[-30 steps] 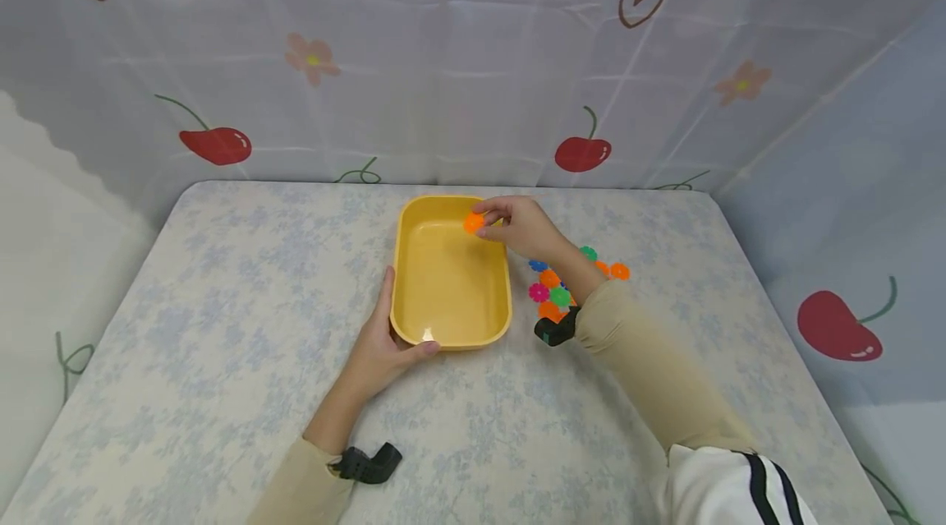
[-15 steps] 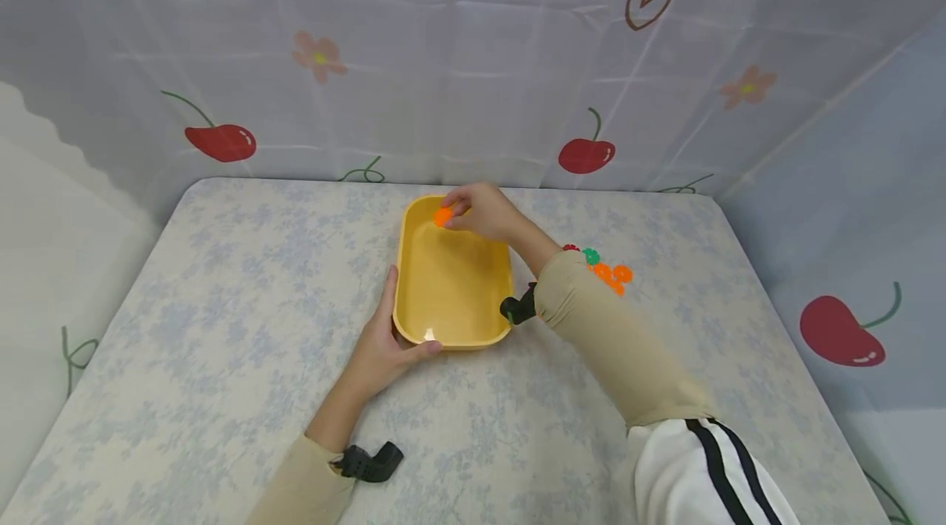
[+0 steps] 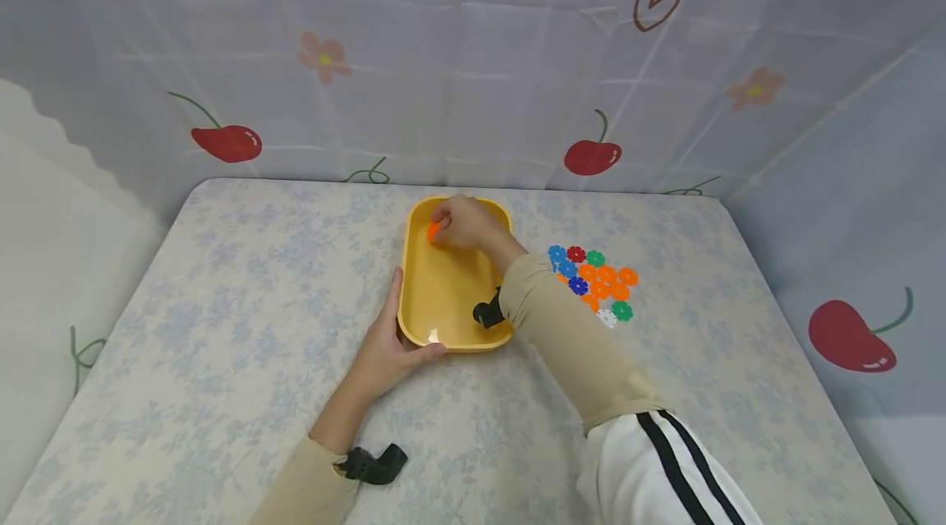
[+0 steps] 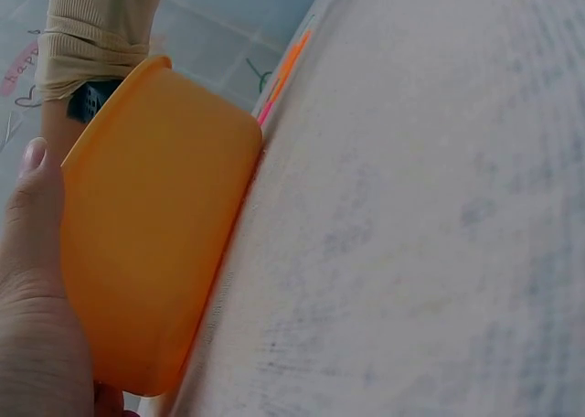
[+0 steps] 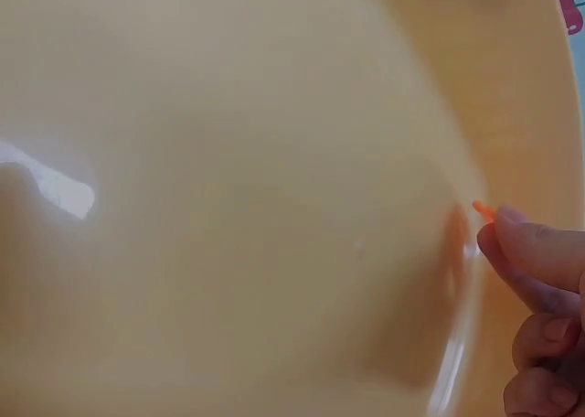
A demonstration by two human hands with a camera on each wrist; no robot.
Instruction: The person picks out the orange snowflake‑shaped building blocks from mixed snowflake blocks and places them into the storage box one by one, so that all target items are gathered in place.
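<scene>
A yellow plastic tray [image 3: 443, 320] with raised walls and rounded corners sits on the table. My left hand [image 3: 384, 351] holds its near-left corner, fingers along the left side and thumb by the near rim. In the left wrist view, that thumb [image 4: 35, 207] lies beside the tray's outer wall [image 4: 164, 234]. Inside the tray's far-left part, my right hand [image 3: 467, 223] pinches an orange snowflake disc [image 3: 433, 232] between thumb and fingertips. Seen from the right wrist, the disc [image 5: 484, 210] is edge-on, close over the tray floor [image 5: 228, 216], which casts back an orange reflection.
Right of the tray lies a flat cluster of notched plastic discs [image 3: 607, 274], orange, blue, red, green and white. The pale floral table [image 3: 222, 328] ends at a hanging printed curtain [image 3: 458, 98] behind it. Black camera mounts [image 3: 373, 465] sit on the wrists.
My right hand has carried the orange disc left and then down into the tray's far-left part. The right forearm swung left, uncovering more of the disc cluster. My left hand stays at the corner.
</scene>
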